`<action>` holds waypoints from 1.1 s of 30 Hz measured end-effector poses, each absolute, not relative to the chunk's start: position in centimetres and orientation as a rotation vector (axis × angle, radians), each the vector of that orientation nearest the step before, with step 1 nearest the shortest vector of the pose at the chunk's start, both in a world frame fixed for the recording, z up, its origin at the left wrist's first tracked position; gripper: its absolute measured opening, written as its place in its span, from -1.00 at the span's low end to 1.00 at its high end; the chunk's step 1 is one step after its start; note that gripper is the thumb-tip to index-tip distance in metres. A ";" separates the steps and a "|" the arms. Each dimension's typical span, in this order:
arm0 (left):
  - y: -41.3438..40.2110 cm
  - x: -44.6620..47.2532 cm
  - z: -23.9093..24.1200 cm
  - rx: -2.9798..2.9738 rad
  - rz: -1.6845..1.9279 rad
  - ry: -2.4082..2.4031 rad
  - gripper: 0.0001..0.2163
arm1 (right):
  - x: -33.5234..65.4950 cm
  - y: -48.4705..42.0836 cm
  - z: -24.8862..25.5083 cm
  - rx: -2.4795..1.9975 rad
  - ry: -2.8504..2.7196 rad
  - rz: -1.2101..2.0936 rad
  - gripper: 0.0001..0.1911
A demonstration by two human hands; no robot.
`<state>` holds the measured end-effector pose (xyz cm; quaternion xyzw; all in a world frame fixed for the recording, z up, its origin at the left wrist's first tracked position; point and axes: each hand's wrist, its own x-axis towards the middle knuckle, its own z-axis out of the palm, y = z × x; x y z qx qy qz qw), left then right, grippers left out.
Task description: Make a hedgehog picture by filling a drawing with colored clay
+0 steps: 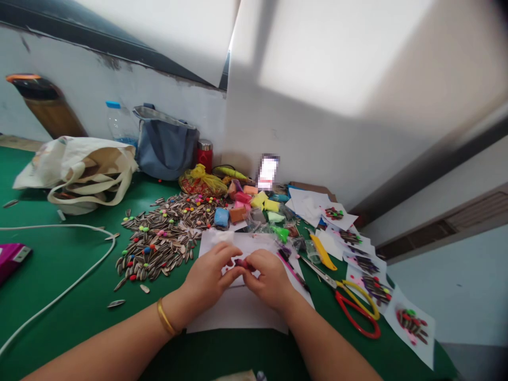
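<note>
My left hand [208, 278] and my right hand [268, 278] meet over a white sheet of paper [242, 309] on the green table [63, 264]. Both pinch a small dark red lump of clay [241, 262] between their fingertips. A gold bangle [164, 317] sits on my left wrist. A pile of striped sunflower seeds [162, 238] dotted with small coloured clay balls lies just left of my hands. Packets of coloured clay [254, 206] lie behind the paper.
Red and yellow scissors [353, 304], a yellow knife [323, 253] and paper cards with seed pictures [410, 323] lie at right. A cream tote bag [79, 169], a blue bag [166, 143], a red flask [205, 153] and a white cable [79, 275] lie left and behind.
</note>
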<state>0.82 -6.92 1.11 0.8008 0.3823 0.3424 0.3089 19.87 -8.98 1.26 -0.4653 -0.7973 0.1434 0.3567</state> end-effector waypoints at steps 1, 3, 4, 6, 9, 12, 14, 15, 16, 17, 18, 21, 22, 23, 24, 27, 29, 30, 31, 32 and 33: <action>-6.9 0.8 1.1 2.141 0.917 1.003 -0.84 | 19.8 -9.0 1.3 -1.198 -2.079 0.342 -0.82; -6.7 0.9 1.2 2.158 0.929 0.966 -0.90 | 19.8 -9.0 1.4 -1.193 -2.097 0.323 -0.79; -6.6 1.0 1.2 2.156 0.945 0.959 -0.89 | 19.8 -9.0 1.5 -1.191 -2.096 0.334 -0.79; -6.5 1.1 1.2 2.125 1.000 0.981 -0.87 | 19.9 -9.1 1.7 -1.190 -2.079 0.382 -0.82; -6.2 1.1 1.1 2.050 1.064 1.033 -0.83 | 20.0 -9.3 2.1 -1.229 -2.015 0.489 -0.84; -6.0 1.2 0.9 1.934 1.076 1.072 -0.84 | 20.1 -9.4 2.2 -1.220 -1.951 0.672 -0.89; -6.1 1.2 0.9 1.903 1.056 1.073 -0.84 | 20.0 -9.5 2.1 -1.190 -1.941 0.754 -0.90; -6.2 1.2 0.8 1.907 1.047 1.066 -0.84 | 20.0 -9.4 2.0 -1.198 -1.936 0.759 -0.88; -6.3 1.3 0.9 1.920 1.040 1.051 -0.84 | 20.0 -9.4 1.8 -1.225 -1.926 0.743 -0.85; -6.4 1.3 0.9 1.934 1.036 1.028 -0.84 | 20.1 -9.3 1.7 -1.263 -1.907 0.715 -0.82; -6.5 1.3 0.9 1.948 1.035 0.996 -0.84 | 20.1 -9.2 1.5 -1.306 -1.885 0.684 -0.80; -6.6 1.3 1.0 1.987 1.023 0.881 -0.81 | 20.5 -8.9 1.2 -1.396 -1.847 0.612 -0.80; -6.6 1.2 1.0 1.997 1.012 0.852 -0.81 | 20.6 -8.8 1.1 -1.399 -1.857 0.600 -0.79; -6.6 1.2 1.0 2.004 0.998 0.832 -0.81 | 20.8 -8.7 1.1 -1.384 -1.887 0.597 -0.78; -6.6 1.2 1.0 2.011 0.978 0.824 -0.81 | 20.8 -8.7 1.1 -1.353 -1.932 0.600 -0.77; -6.7 1.2 0.9 2.023 0.926 0.905 -0.82 | 20.7 -8.8 1.3 -1.281 -2.084 0.561 -0.87; -6.9 1.2 0.9 2.040 0.893 1.008 -0.77 | 20.5 -8.9 1.3 -1.318 -2.161 0.464 -0.90; -6.9 1.2 0.9 2.059 0.873 1.047 -0.74 | 20.4 -9.0 1.3 -1.349 -2.192 0.405 -0.89; -6.9 1.2 0.9 2.102 0.844 1.056 -0.75 | 20.3 -9.0 1.3 -1.372 -2.223 0.352 -0.88; -6.9 1.2 1.0 2.154 0.813 1.044 -0.79 | 20.2 -9.0 1.2 -1.389 -2.247 0.311 -0.86; -6.9 1.2 1.0 2.197 0.792 1.020 -0.85 | 20.1 -9.0 1.2 -1.403 -2.260 0.284 -0.84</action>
